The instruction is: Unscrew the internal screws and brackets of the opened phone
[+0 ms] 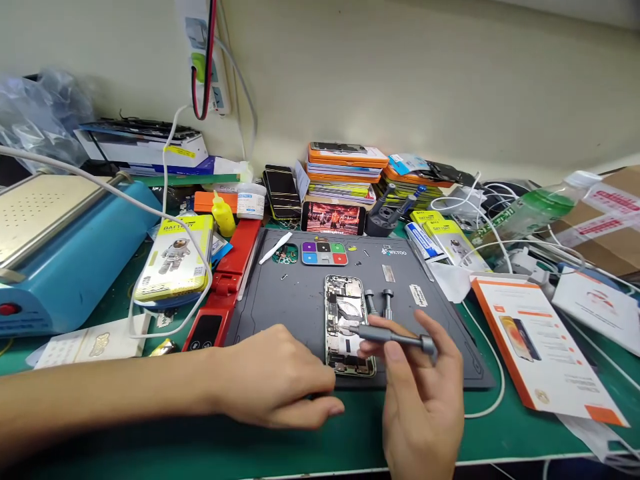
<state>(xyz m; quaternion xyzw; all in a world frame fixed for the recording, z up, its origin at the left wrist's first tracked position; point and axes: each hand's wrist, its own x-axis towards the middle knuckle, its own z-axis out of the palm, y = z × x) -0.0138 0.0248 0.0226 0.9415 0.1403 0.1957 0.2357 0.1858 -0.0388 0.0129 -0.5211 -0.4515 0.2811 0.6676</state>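
An opened phone (349, 313) with its inner boards bare lies on a dark grey work mat (295, 300). My right hand (425, 393) holds a grey screwdriver (390, 335) between thumb and fingers, its tip over the phone's left inner part. Whether the tip touches is too small to tell. My left hand (287, 383) is closed beside the phone's lower left edge; what its curled fingers hold, if anything, is hidden. Two more screwdrivers (388, 301) are on the mat right of the phone.
Behind the mat's front area sit a coloured screw tray (324, 253), a propped phone playing video (333, 219) and a tool holder (384, 219). A blue machine (80, 267) and battery packs (176, 257) are left; an orange-white box (543, 347), cables and a bottle (535, 207) are right.
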